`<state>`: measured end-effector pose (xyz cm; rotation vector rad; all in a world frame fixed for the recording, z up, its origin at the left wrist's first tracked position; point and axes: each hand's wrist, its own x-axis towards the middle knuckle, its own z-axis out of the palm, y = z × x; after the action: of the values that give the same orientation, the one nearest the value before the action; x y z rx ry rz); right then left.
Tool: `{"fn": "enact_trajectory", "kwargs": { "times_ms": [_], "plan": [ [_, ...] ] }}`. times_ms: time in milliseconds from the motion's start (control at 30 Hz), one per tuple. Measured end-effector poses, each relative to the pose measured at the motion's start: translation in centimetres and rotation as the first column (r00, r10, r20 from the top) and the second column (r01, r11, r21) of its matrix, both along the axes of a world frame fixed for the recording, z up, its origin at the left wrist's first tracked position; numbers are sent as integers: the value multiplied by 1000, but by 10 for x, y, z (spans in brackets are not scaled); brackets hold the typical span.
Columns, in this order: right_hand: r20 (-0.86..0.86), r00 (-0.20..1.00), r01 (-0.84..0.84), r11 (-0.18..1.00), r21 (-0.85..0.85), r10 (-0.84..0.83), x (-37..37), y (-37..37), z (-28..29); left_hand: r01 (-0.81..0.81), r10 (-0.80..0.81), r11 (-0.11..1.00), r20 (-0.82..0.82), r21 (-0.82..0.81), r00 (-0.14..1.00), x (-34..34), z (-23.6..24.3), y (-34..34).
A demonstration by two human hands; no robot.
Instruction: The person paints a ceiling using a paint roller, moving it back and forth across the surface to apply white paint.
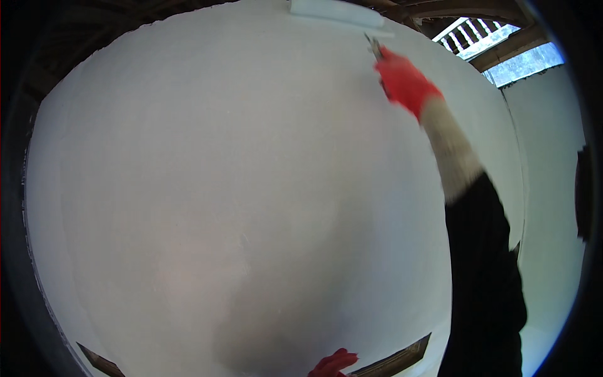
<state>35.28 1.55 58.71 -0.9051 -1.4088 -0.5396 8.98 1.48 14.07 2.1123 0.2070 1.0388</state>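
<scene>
My right hand (407,81), in a red glove, is closed round the handle of a paint roller at the upper right, with that arm stretched up. The white roller sleeve (336,12) lies against the top of a large pale wall (207,157). Part of the metal roller frame (372,43) shows just above the glove. Low in the picture, my left hand (334,363) also wears a red glove. Its visible fingers are stretched out and hold nothing that I can see; the rest is cut off by the lower edge.
Dark wooden beams (471,9) run above the wall. An opening with a white balustrade (468,34) is at the upper right. Another pale wall (549,138) meets this one at a corner on the right. Brown wooden pieces (396,361) stick up along the lower edge.
</scene>
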Motion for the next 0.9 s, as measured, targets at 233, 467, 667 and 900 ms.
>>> {"fn": "enact_trajectory", "kwargs": {
  "times_ms": [233, 467, 667, 900],
  "plan": [
    [-38, 999, 28, 1000, 10, -28, -11, 24, -33, -218, 203, 960, 99, 177, 974, -12, -24, 15],
    [-97, 994, 37, 992, -122, -49, -12, -6, -424, -38, 38, 998, -2, 46, 999, -17, -55, -17],
    [-175, 976, 86, 969, -233, -129, -40, -35, -456, 52, -72, 993, -207, -102, 976, -10, -59, -28],
    [-76, 997, -3, 1000, -9, 2, -70, 4, -116, 108, -120, 980, 67, 169, 990, -14, -28, -11]
  ]
}}
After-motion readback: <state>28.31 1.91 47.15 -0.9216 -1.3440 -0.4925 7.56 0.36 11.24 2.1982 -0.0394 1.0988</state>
